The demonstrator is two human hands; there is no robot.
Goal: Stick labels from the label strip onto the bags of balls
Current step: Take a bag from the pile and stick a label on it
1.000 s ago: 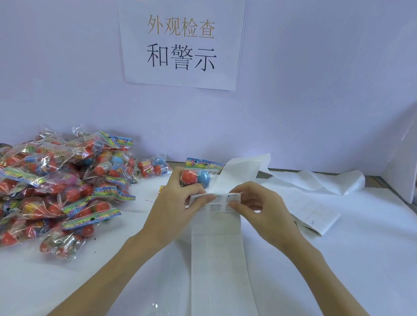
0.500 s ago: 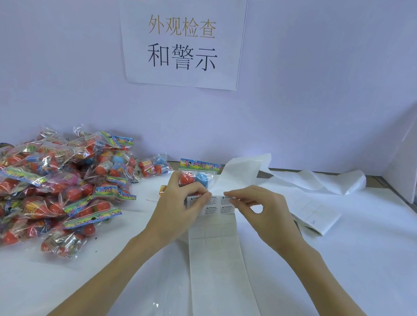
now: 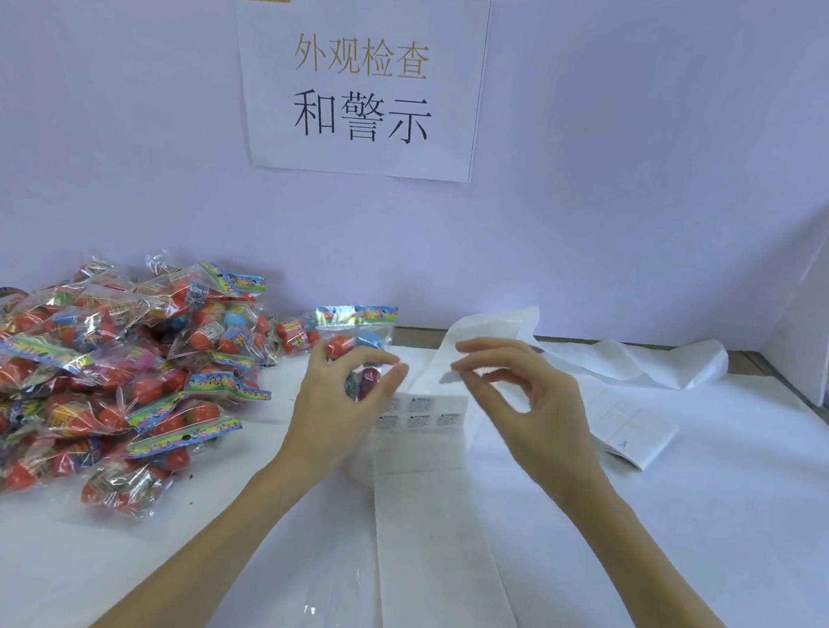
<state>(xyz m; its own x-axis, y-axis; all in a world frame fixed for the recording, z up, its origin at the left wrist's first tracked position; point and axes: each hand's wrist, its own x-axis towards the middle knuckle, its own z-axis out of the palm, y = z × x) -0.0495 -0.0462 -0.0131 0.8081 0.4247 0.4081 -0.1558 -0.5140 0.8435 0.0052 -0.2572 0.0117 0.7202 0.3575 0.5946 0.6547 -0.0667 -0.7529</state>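
A white label strip (image 3: 439, 500) runs from the table's near edge up the middle, with a row of printed labels (image 3: 422, 413) at its top. My left hand (image 3: 336, 408) grips a clear bag of balls (image 3: 355, 330) with a coloured header, upright just left of the strip; the hand also covers the strip's top left edge. My right hand (image 3: 530, 408) hovers above the strip's top. Its thumb and forefinger pinch a small white label (image 3: 448, 376), blurred, a short way right of the bag.
A big pile of bagged red and blue balls (image 3: 89, 371) covers the table's left. Used backing paper (image 3: 632, 362) trails along the back wall. A folded label sheet (image 3: 633, 429) lies right of my hands. A white panel (image 3: 807, 304) stands at the right edge.
My right hand has lifted off the strip with a label pinched in its fingers. My left hand has raised the bag and shifted it left, and more printed labels now show.
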